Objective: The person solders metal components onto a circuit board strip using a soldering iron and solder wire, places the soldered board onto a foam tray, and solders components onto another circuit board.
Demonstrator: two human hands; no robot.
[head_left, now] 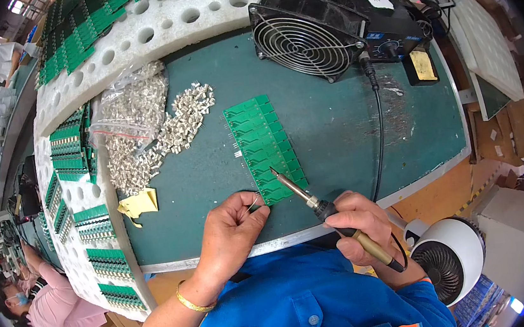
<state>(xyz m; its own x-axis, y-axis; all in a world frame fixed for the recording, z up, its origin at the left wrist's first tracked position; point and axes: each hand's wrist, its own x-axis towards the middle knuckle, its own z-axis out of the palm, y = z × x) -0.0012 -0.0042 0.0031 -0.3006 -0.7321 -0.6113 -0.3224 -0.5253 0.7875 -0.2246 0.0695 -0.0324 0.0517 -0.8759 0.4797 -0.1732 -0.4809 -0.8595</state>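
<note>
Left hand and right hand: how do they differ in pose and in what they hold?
The left hand pinches what looks like a thin strand between its fingertips; the right hand grips a soldering iron by its handle. The left hand sits at the near end of the green circuit panel, while the right hand is clear of it. Both are ungloved.

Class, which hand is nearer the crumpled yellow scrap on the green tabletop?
Left. The left hand is right of the scrap, at a corner of the rectangular green circuit board; the right hand is farther right, holding a black and tan soldering iron.
</note>
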